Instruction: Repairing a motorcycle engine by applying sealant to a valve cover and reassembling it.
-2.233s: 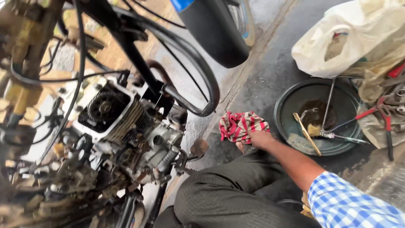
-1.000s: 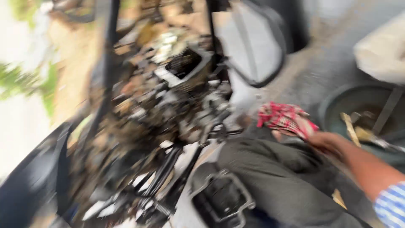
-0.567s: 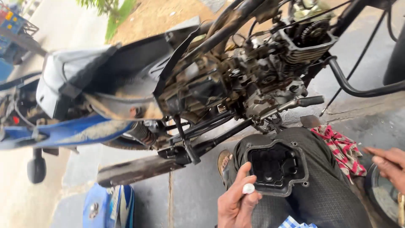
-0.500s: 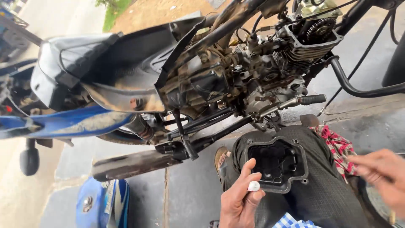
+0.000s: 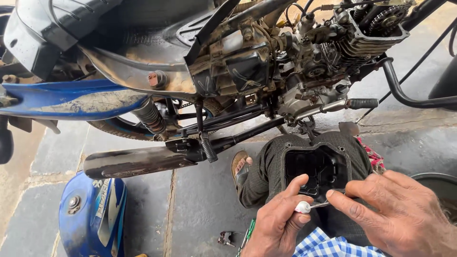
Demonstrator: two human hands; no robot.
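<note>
Two hands in the near right of the shot, both busy over one black engine cover [image 5: 316, 167] that's lying open side up on the person's knee, right in front of the stripped bike. The left hand [image 5: 281, 223] has its thumb and fingers pinched shut on one small white tube [image 5: 303, 207], with a thin silvery tip poking out to the right. The right hand [image 5: 404, 214] sits just beside it, fingers half curled, its forefinger and thumb closing on that tip, so both hands are touching the same little tube. Can't tell if anything is coming out of it.

Count of the rest: one motorcycle [image 5: 228, 71] across the far half of the frame, seat off to the left, one open engine [image 5: 333, 52] at far right with one sprocket and chain showing on top. One rusty exhaust pipe [image 5: 138, 162] running low along the left, one rear shock spring just above it. One blue fuel tank [image 5: 93, 214] lying on the stone floor at near left. One red checked rag [image 5: 373, 157] peeking out to the right of the knee, and the edge of one dark round pan [image 5: 440, 183] at the right border. One small metal part [image 5: 226, 237] and one green-handled tool [image 5: 248, 231] on the floor near the left hand. One bare foot in a sandal just left of the knee.
</note>
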